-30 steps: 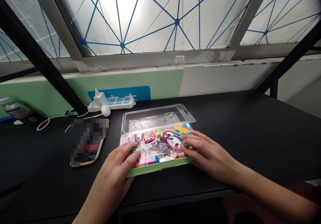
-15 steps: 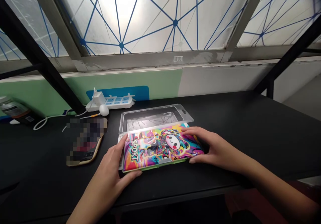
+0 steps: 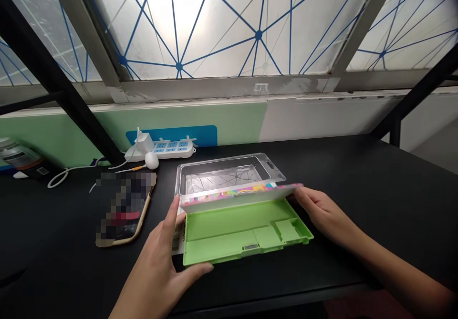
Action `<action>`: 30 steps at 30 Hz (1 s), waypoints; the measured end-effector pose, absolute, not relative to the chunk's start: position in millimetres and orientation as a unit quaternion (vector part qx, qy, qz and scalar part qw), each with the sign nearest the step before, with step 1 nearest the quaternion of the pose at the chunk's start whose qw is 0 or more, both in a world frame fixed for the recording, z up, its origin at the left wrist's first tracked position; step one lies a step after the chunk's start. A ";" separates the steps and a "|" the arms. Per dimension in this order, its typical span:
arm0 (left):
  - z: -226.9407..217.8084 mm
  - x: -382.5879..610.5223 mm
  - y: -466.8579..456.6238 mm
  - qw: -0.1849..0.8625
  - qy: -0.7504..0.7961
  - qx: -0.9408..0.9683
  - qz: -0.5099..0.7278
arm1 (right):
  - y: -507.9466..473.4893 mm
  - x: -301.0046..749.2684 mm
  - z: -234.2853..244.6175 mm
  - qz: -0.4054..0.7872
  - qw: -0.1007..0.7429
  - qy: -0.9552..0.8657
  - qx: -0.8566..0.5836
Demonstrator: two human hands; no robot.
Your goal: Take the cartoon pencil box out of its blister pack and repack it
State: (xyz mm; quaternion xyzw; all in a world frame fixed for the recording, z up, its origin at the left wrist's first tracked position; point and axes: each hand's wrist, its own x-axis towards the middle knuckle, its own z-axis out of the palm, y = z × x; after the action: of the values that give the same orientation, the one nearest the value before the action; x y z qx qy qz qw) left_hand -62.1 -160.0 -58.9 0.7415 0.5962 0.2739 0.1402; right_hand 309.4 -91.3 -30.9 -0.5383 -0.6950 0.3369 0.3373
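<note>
A pencil case (image 3: 229,228) lies in front of me with its lid raised, showing a light green inside with a few moulded compartments. My left hand (image 3: 166,250) grips the left end of its base, thumb along the front edge and fingers at the side. The lid (image 3: 246,196) stands tilted back; only a strip of its colourful print shows. At the lid's right end, my right hand (image 3: 320,209) pinches the corner. Directly behind the case is a clear plastic package (image 3: 229,173), its near part hidden by the lid.
To the left lies a phone (image 3: 125,209) in a tan case. Farther back are a white power strip (image 3: 171,148) with a plug and cable, and a bottle (image 3: 21,157). Black slanted bars (image 3: 67,85) rise at both sides of the black desk (image 3: 358,166), before a window.
The pencil case's lid has gone from closed to raised, uncovering the green inside. My right hand has moved from the case's right side up to the lid corner. My left hand still holds the base.
</note>
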 end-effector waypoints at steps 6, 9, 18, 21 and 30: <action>-50.3 -65.5 -157.2 0.127 0.594 0.742 0.281 | -103.5 326.8 -44.2 0.296 0.273 -0.803 -0.440; -50.7 -66.1 -156.0 0.136 0.599 0.736 0.285 | -104.9 327.1 -49.0 0.275 0.239 -0.822 -0.438; -59.8 -61.9 -149.8 0.110 0.572 0.774 0.248 | -104.7 314.0 -39.8 0.283 0.211 -0.784 -0.511; -58.5 -59.6 -149.0 0.118 0.590 0.761 0.243 | -103.3 309.0 -36.6 0.260 0.192 -0.782 -0.532; -68.6 -69.2 -145.0 0.131 0.615 0.736 0.250 | -99.9 307.2 -39.5 0.145 0.231 -0.763 -0.586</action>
State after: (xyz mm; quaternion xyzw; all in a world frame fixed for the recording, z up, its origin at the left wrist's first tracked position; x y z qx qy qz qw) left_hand -69.2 -145.0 -68.6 0.7361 0.6151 0.2505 0.1308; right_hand 307.2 -99.9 -39.5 -0.5863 -0.7630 0.1446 0.2307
